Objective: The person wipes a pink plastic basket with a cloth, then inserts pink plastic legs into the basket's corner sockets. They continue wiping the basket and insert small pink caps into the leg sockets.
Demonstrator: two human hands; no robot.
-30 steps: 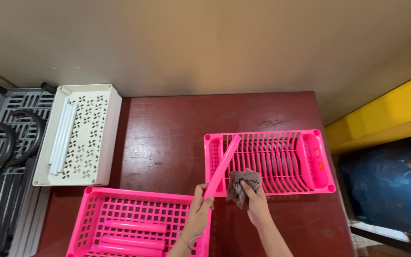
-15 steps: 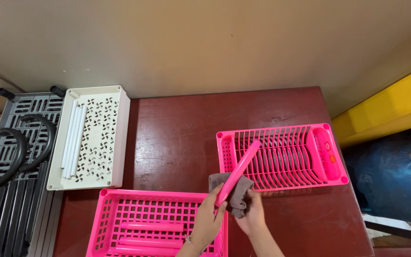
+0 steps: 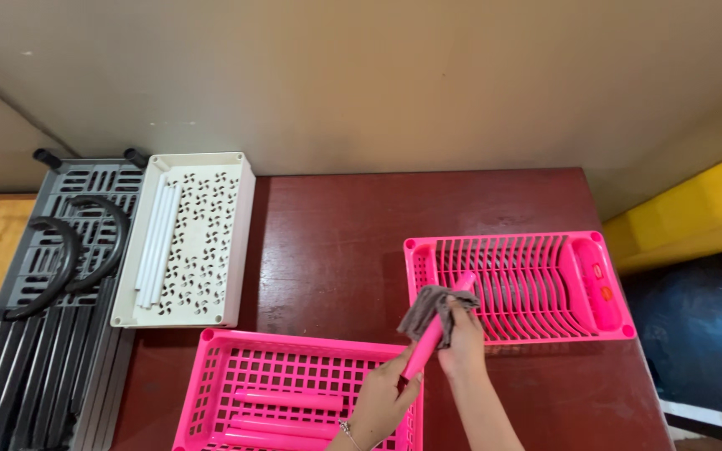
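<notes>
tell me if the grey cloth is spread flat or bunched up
Bunched up. The grey cloth is crumpled around the upper part of the pink rod, pinched there by the right hand; the left hand holds the rod's lower end.

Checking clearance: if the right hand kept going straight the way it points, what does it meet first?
The right hand, wrapped with a grey cloth round the pink rod, points up and away from the person. First in line is likely the pink dish rack; height above it is unclear.

Bare forearms, with seemingly a thin beaded bracelet [image 3: 346, 428] on the left wrist.
</notes>
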